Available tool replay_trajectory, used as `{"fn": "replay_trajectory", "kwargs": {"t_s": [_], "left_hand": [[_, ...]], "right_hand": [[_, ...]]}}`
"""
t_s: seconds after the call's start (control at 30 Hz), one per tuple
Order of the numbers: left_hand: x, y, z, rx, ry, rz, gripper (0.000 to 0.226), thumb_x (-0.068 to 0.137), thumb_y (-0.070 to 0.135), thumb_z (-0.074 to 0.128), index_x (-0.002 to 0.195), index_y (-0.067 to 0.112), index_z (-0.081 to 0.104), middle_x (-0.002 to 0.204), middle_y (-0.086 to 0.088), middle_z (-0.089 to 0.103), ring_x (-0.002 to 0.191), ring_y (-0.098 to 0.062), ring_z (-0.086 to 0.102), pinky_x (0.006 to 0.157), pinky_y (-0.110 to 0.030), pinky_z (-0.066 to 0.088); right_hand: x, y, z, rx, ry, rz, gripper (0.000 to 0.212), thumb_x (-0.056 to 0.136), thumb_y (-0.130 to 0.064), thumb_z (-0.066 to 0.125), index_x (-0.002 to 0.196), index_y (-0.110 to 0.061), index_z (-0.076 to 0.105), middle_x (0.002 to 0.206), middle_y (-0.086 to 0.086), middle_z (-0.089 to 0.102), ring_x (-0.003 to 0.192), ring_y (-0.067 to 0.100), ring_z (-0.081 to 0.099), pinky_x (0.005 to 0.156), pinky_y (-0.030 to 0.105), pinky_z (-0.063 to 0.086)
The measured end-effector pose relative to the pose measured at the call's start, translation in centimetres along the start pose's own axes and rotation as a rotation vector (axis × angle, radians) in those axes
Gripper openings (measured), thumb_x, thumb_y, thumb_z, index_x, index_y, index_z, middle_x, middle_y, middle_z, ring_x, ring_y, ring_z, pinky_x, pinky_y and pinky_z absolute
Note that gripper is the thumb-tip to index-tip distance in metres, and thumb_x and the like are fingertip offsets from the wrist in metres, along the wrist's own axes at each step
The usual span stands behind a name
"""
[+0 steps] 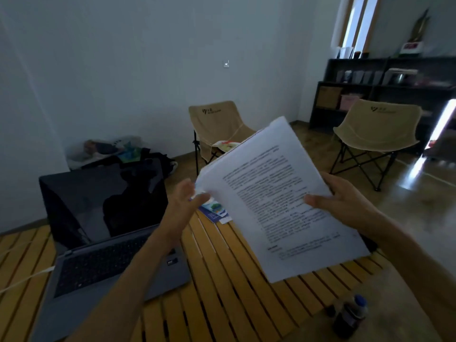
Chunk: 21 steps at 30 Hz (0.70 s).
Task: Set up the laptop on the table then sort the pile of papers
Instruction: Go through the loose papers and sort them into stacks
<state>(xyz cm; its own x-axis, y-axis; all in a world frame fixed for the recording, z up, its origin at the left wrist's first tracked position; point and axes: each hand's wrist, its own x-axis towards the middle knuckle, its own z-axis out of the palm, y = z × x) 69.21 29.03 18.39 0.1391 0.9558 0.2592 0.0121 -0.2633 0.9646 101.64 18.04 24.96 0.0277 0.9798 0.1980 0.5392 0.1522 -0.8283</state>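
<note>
The pile of papers is held in the air above the right half of the tabletop, tilted with its printed top sheet facing us and its far corner raised towards the room. Our right hand grips the right edge, thumb lying across the printed face and the other fingers hidden behind the sheets. Our left hand meets the left edge of the stack, thumb and fingers closing on the sheet corners; the blur there leaves the exact pinch uncertain. Both forearms reach forward from the lower edge of the view, the left crossing over the laptop.

The laptop stands open on the left of the tabletop, screen dark, so we judge the first part of the task done and the sorting just under way. To do this step well, we would keep the right hand's grip firm as a hinge, let the left hand peel one sheet at a time, and lay each sheet on the bare slats between laptop and stack.

A coloured leaflet lies on the tabletop beneath the stack's left edge. A dark bottle stands at the near right edge, well apart from the papers. Two folding chairs stand beyond.
</note>
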Motion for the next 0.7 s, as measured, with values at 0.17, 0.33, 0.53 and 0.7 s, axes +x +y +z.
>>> {"fn": "replay_trajectory", "kwargs": {"t_s": [0.17, 0.33, 0.53, 0.7], "left_hand": [[-0.5, 3.3, 5.8, -0.213, -0.132, -0.039, 0.032, 0.090, 0.005, 0.057, 0.121, 0.014, 0.062, 0.116, -0.004, 0.069, 0.107, -0.021, 0.065, 0.088, -0.039, 0.055], [-2.1, 3.5, 9.7, -0.165, 0.056, -0.011, 0.037, 0.084, -0.008, 0.052, 0.097, 0.023, 0.068, 0.087, 0.009, 0.072, 0.083, -0.013, 0.067, 0.061, -0.022, 0.053], [-3.1, 2.0, 10.0, -0.187, 0.032, 0.028, 0.039, 0.086, -0.009, 0.054, 0.119, 0.010, 0.065, 0.107, -0.004, 0.072, 0.095, -0.018, 0.068, 0.069, -0.023, 0.055], [-2.5, 1.8, 11.0, -0.167, -0.018, -0.027, 0.042, 0.087, -0.004, 0.052, 0.124, 0.014, 0.062, 0.112, -0.005, 0.070, 0.101, -0.020, 0.067, 0.069, -0.022, 0.054]], "right_hand": [[-2.8, 4.0, 1.6, 0.308, 0.044, 0.034, 0.033, 0.091, -0.013, 0.066, 0.122, -0.024, 0.062, 0.114, -0.005, 0.075, 0.099, 0.021, 0.074, 0.080, 0.041, 0.062], [-3.9, 8.0, 4.1, 0.343, 0.043, 0.078, 0.032, 0.092, -0.012, 0.066, 0.123, -0.017, 0.061, 0.116, 0.000, 0.073, 0.102, 0.021, 0.072, 0.086, 0.047, 0.061], [-4.0, 10.2, 5.6, 0.419, 0.095, 0.071, 0.031, 0.089, -0.005, 0.068, 0.119, -0.013, 0.064, 0.113, 0.001, 0.074, 0.103, 0.021, 0.072, 0.081, 0.037, 0.062], [-3.8, 11.6, 6.5, 0.505, 0.115, 0.087, 0.039, 0.084, 0.005, 0.070, 0.121, -0.005, 0.064, 0.117, 0.010, 0.073, 0.106, 0.028, 0.071, 0.087, 0.046, 0.059]]}}
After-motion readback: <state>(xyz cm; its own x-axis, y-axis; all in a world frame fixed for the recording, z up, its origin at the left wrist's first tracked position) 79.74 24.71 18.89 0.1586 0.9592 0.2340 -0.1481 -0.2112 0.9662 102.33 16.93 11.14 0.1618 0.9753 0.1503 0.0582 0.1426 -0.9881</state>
